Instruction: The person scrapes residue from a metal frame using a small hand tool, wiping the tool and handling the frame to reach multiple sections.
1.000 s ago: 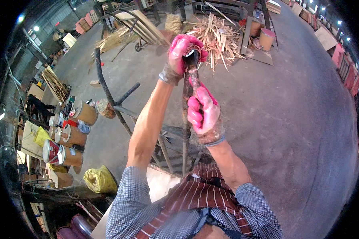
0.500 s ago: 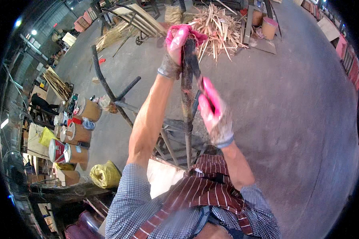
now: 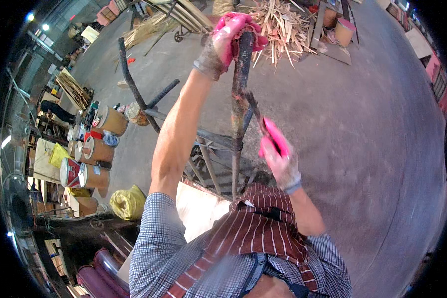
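My left hand (image 3: 233,39), in a wet pink-coated work glove, is closed at the far end of a dark post (image 3: 241,74). Reddish, rough material shows under its fingers. Dark poles join the post, including a bent one (image 3: 129,74) with a short branch on the left. In my right hand (image 3: 280,154), gloved alike, is a narrow dark hand tool (image 3: 257,111); its exact kind is unclear. The tool's tip lies against or just beside the post's right side, below my left hand. Some motion blur softens the right hand.
Thin wood strips (image 3: 280,35) lie heaped on the far floor, with a tan drum (image 3: 343,32) to their right. Several tubs and drums (image 3: 97,149) stand at left near a yellow sack (image 3: 128,202). A person in dark clothes (image 3: 58,110) bends over farther left.
My right hand has drawn the tool down along the post, toward me and slightly right. My left hand keeps its hold at the post's end; the whole view has shifted a little.
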Tool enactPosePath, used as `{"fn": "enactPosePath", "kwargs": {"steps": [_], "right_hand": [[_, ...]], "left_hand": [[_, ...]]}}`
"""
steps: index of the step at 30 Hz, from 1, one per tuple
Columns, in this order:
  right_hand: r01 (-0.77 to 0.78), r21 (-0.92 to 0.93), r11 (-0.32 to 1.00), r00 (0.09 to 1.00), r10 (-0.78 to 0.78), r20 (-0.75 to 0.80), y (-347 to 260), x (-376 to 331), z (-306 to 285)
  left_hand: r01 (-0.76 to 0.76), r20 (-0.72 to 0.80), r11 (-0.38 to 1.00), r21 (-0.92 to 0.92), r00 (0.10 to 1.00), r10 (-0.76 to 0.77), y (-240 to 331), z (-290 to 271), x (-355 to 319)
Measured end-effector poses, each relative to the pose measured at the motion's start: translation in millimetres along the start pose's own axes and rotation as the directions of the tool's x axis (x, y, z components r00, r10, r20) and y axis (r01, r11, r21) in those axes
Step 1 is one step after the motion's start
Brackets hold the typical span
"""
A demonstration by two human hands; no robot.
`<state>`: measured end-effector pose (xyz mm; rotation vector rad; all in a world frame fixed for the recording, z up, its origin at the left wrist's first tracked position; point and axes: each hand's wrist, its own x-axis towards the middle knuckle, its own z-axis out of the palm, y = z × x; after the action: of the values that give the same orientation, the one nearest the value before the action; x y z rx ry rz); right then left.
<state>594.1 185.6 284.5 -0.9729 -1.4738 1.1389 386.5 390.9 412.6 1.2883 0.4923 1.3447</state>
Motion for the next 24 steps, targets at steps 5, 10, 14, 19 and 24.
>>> {"fn": "enactPosePath", "kwargs": {"steps": [5,10,14,19,24], "right_hand": [[-0.64,0.385,0.665,0.766,0.59,0.255,-41.8,-19.5,2.1],[-0.388,0.526,0.757,0.909,0.218,0.356,-12.2,28.5,30.1],[-0.643,0.358,0.677,0.765,0.536,0.358,-7.9,-6.5,24.4],[-0.562,0.464,0.685,0.825,0.429,0.368,-17.5,14.1,20.1],[-0.304,0.532,0.79,0.95,0.212,0.228,-16.7,31.3,17.5]], "left_hand": [[-0.028,0.004,0.992,-0.119,1.0,0.029,-6.3,5.4,0.4],[-0.027,0.045,0.999,0.027,0.999,0.026,5.4,4.4,-0.2],[0.016,0.081,0.967,0.253,0.996,-0.038,13.4,-2.6,-0.7],[-0.026,0.035,0.98,0.195,0.999,0.019,3.8,-1.3,1.7],[-0.009,0.009,0.981,0.191,1.0,0.007,8.6,0.7,-1.4]]}}
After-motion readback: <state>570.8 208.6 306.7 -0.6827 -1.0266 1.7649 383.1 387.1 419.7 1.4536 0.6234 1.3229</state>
